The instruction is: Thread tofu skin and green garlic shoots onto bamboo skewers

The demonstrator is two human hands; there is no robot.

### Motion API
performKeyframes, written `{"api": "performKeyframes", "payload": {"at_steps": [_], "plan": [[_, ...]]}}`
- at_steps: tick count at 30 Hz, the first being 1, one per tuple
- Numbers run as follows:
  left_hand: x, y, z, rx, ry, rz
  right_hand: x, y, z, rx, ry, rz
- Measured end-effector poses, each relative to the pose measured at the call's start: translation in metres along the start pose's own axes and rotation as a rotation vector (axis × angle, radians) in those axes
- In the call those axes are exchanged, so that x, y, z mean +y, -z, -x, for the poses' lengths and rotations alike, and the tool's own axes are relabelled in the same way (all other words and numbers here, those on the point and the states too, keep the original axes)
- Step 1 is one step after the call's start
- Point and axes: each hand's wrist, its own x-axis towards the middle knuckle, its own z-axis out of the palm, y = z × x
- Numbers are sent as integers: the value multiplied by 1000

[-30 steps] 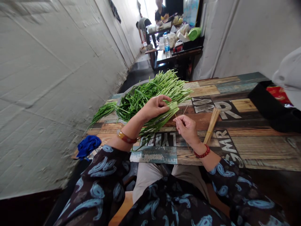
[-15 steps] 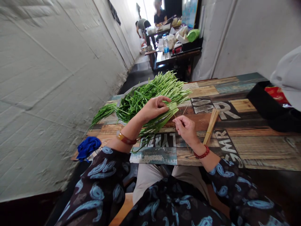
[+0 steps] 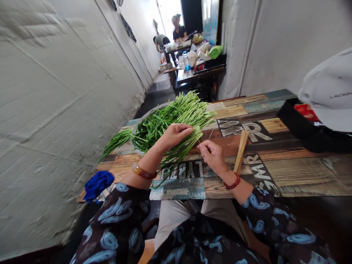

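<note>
My left hand (image 3: 176, 136) is closed around a small bunch of garlic chives (image 3: 194, 138), with the pale cut ends pointing right. My right hand (image 3: 213, 156) pinches a thin bamboo skewer (image 3: 200, 141), its tip close to those stalk ends; whether it touches them I cannot make out. Behind the left hand, a large heap of chives (image 3: 183, 112) fills a grey basin (image 3: 150, 112) and spills over its right side. A loose skewer (image 3: 212, 131) lies beyond my right hand. Right of that hand rests a bundle of skewers (image 3: 241, 150).
Another clump of chives (image 3: 115, 143) hangs left of the basin on the patterned wooden table (image 3: 302, 172). A blue cloth (image 3: 98, 184) lies at the left corner. At the right are a black tray (image 3: 291, 123) and a white cap (image 3: 327, 90). People and a cluttered table stand farther back.
The camera view has shifted slightly. My left fingers have come down flatter over the chives, while my right hand keeps its pinch on the skewer near the stalk ends.
</note>
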Motion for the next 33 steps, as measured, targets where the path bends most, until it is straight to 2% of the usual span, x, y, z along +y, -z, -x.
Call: {"api": "performKeyframes", "payload": {"at_steps": [5, 14, 19, 21, 25, 30, 33], "plan": [[2, -6, 1, -50, 78, 69, -1, 1, 1, -13, 29, -2], [3, -6, 2, -77, 100, 66, 1, -1, 7, 16, 17, -26], [7, -5, -2, -185, 99, 99, -3, -1, 4, -14, 17, -74], [8, -7, -4, -189, 100, 94, -4, -1, 4, -11, 20, -79], [6, -9, -7, -128, 98, -35, -6, -1, 2, -15, -5, -117], [4, -10, -9, -203, 91, -189, -5, 4, -10, 82, 7, -172], [4, -13, -11, -230, 79, -305, 0, 9, -16, 88, 3, -145]]}}
